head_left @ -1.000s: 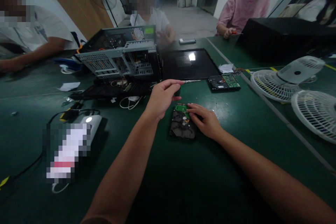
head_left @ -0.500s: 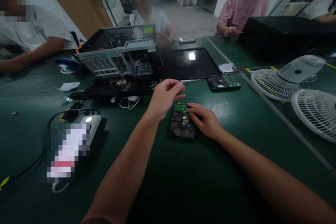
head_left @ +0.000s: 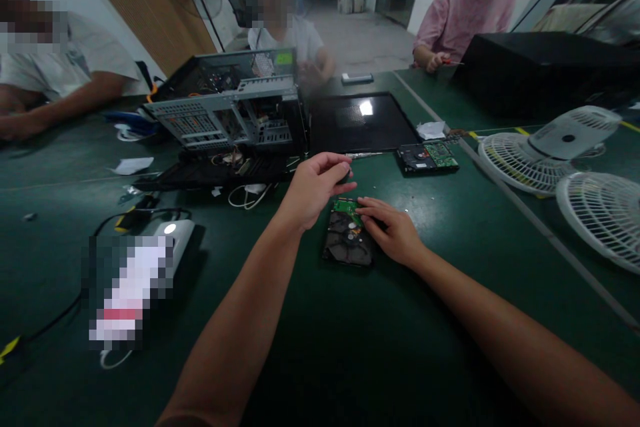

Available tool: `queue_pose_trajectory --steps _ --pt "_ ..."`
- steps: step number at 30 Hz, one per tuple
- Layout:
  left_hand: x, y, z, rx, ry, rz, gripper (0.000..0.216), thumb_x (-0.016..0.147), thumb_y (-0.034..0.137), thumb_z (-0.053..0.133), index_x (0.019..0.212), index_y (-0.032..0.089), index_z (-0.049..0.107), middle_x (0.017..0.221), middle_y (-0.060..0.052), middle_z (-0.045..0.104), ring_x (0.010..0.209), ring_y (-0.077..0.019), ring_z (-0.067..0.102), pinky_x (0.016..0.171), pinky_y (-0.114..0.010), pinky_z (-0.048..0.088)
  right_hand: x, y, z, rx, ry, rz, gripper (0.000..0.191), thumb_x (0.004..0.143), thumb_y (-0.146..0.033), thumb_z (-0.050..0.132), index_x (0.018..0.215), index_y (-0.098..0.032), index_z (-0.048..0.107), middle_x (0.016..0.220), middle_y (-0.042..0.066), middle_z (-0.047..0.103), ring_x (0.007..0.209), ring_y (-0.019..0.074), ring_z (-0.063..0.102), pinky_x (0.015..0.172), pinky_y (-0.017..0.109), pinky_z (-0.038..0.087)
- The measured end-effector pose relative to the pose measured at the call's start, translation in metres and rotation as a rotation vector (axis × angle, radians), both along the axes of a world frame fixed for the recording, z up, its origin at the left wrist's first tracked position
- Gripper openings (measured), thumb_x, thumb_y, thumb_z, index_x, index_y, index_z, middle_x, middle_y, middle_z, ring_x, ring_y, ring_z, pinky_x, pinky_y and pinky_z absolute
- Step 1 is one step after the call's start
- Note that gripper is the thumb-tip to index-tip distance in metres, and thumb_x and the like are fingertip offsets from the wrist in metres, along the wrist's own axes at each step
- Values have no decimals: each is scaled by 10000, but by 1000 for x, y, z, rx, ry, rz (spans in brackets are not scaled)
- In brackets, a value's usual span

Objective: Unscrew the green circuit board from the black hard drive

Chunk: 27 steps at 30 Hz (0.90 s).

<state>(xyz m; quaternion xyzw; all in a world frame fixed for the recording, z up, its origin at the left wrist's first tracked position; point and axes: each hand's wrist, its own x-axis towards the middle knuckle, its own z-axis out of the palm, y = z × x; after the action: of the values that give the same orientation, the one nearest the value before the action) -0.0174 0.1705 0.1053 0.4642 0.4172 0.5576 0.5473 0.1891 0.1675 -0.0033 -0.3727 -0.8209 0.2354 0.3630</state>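
Note:
A hard drive lies on the green table in front of me, its green circuit board facing up at the far end. My right hand holds the drive by its right edge, with fingertips and thumb on the board's side. Just above the far end of the drive is my left hand, its thumb and index finger pinched together. A tiny dark thing shows at those fingertips, too small to name. A second hard drive rests farther off to the right.
An opened computer case stands at the back left beside a dark flat panel. White fan parts lie at right, a white power bank at left. Across the table sit several people; one holds a red-handled screwdriver.
My left fingers have shifted slightly, and a tiny dark thing now shows between them. The right hand and the hard drive stay in place.

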Motion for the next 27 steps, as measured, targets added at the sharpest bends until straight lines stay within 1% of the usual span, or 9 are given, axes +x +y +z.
queue_pose_trajectory --steps 3,6,11,14,18,21,27 --pt "0 1 0 -9 -3 31 52 854 226 691 851 177 677 898 -48 674 924 -180 665 847 -378 626 0 1 0 -1 2 3 290 974 -243 573 1211 -315 724 1376 18 668 1335 251 587 1170 553 445" --pt "-1 2 -4 15 27 33 96 856 270 709 856 182 671 903 -53 684 919 -182 672 840 -367 624 0 1 -1 -5 3 4 290 974 -245 576 1214 -315 724 1378 13 666 1338 249 584 1174 545 443" --pt "-2 3 -11 64 91 -15 218 811 356 783 912 175 716 945 -57 711 896 -171 680 822 -336 620 0 0 -1 -4 2 2 285 974 -241 575 1205 -308 727 1386 18 662 1343 249 580 1183 531 434" --pt "-3 3 -11 58 115 16 232 807 370 783 929 175 754 972 -61 722 889 -165 671 788 -311 622 0 -1 0 -3 -15 3 282 978 -246 569 1208 -304 722 1386 20 662 1347 248 576 1176 532 444" --pt "-4 3 -8 57 111 39 236 818 336 768 987 172 771 1048 -76 724 923 -176 669 775 -311 629 0 -1 0 3 -20 2 276 983 -247 565 1207 -290 719 1389 29 660 1344 241 578 1177 522 443" --pt "-4 2 -5 55 90 34 215 836 295 742 1017 178 753 1006 -71 710 929 -183 671 781 -328 636 1 0 -1 0 -18 7 279 982 -236 564 1209 -286 720 1394 31 656 1351 238 572 1183 515 438" --pt "0 3 -2 -8 9 56 46 868 191 663 910 173 665 919 -72 690 971 -217 682 798 -380 638 1 1 -3 -1 -18 13 283 980 -234 569 1216 -288 716 1401 32 650 1355 250 569 1176 541 440"
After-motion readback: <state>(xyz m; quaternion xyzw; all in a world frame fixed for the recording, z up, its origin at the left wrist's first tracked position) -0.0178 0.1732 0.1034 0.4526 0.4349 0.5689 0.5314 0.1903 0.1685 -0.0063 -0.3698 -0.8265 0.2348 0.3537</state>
